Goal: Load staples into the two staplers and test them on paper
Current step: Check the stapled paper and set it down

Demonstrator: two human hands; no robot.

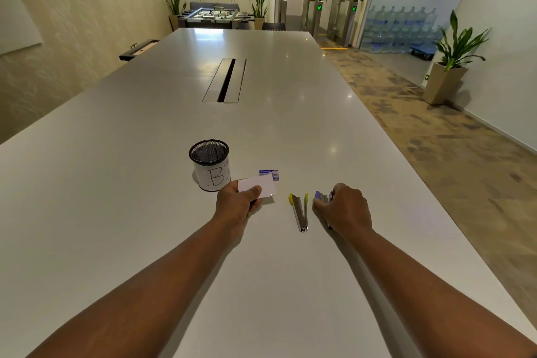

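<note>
My left hand [236,206] pinches a small white slip of paper [258,187] just above the table, thumb on top. A yellow-tipped metal stapler [300,212] lies swung open in a narrow V between my hands. My right hand [344,206] curls over a purple stapler [322,197], of which only the purple front end and a bit of metal show. A small blue staple box [269,174] lies behind the paper.
A black mesh pen cup [209,164] labelled "B1" stands just left of the paper. The long white table [174,125] has a cable slot [225,80] in its middle. Its right edge drops to carpeted floor; a wall runs along the left.
</note>
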